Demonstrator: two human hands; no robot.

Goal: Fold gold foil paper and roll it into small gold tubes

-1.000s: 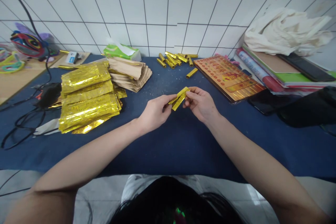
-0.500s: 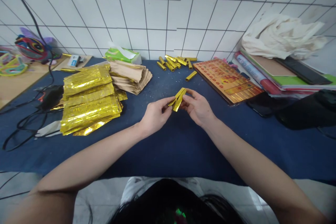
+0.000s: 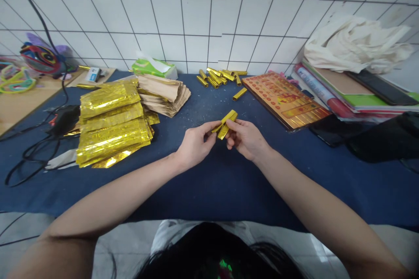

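Note:
Between my hands is a strip of folded gold foil paper (image 3: 230, 116), held above the blue cloth (image 3: 203, 183). My left hand (image 3: 195, 144) pinches its left end between thumb and fingers. On the other side, the thumb and fingertips of my right hand (image 3: 247, 139) grip the lower right part, with some fingers curled under. The paper's two folded flaps spread apart into a narrow V. Several finished-looking gold paper tubes (image 3: 214, 82) lie heaped by the wall. A single gold tube (image 3: 240, 93) rests nearer my hands.
Left of my hands lie stacked gold foil sheets (image 3: 111, 135) and brown paper sheets (image 3: 166, 91). A green tissue pack (image 3: 152, 69) stands behind. At right are a printed orange packet (image 3: 288, 100), books under a white cloth bag (image 3: 356, 45), and a black pouch (image 3: 382, 139). Black cables (image 3: 24, 157) trail at left.
My right thumb has shifted down along the folded paper, and its upper flap now sticks out farther to the upper right. My left hand keeps its pinch with little movement.

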